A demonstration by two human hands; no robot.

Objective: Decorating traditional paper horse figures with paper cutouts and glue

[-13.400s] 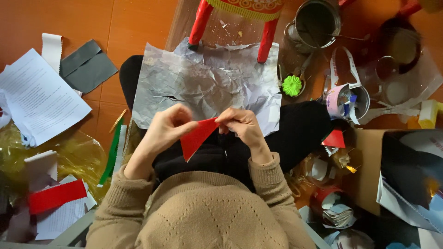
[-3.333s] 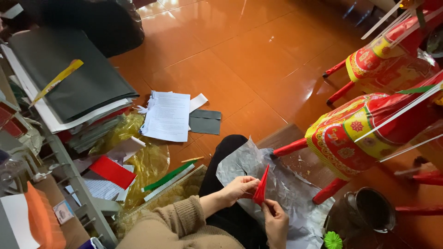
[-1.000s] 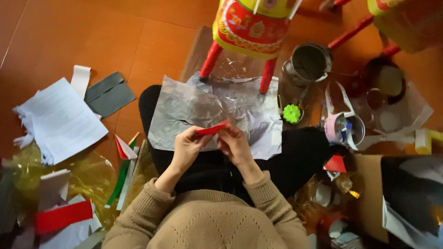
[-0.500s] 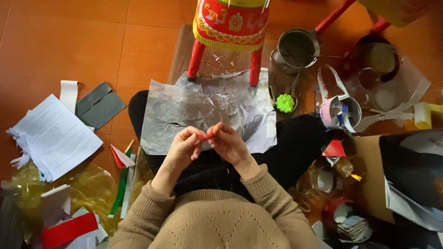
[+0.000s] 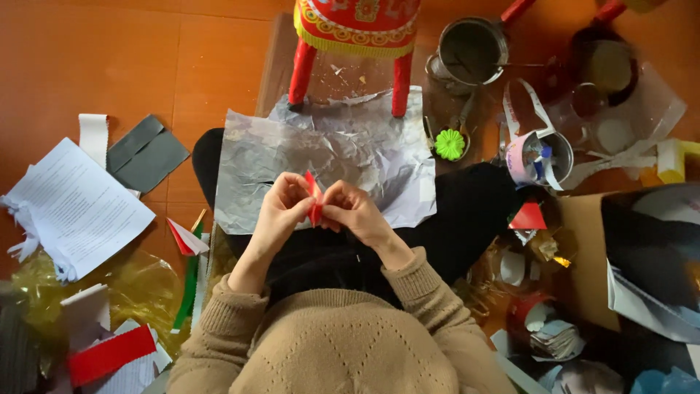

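Floor (image 5: 109, 66): orange-brown tile, cluttered w/ paper scraps all round you. Silver foil sheet (image 5: 277, 157): crumpled, spread over your lap and onto the floor, just past your hands. Printed white sheets (image 5: 76, 208): on the floor, far L, w/ a grey folded sheet (image 5: 146, 152) just beyond. Red-and-gold stand (image 5: 354, 22): top centre, its two red legs planted at the foil's far edge. Metal pot (image 5: 470, 49): R of the stand, on the floor. Pink cup (image 5: 539, 157): stuffed w/ paper bits, R of your knee. Your left hand (image 5: 281, 211): fingers closed, pinching the red paper piece (image 5: 314, 198) from its L side. Your right hand (image 5: 354, 211): fingers closed on the same piece from the R; both hands touching, held over your lap at the foil's near edge. Red paper piece: small, folded narrow, upright between your fingertips. Green paper flower (image 5: 450, 144): on the floor near the pot, well apart from your hands.
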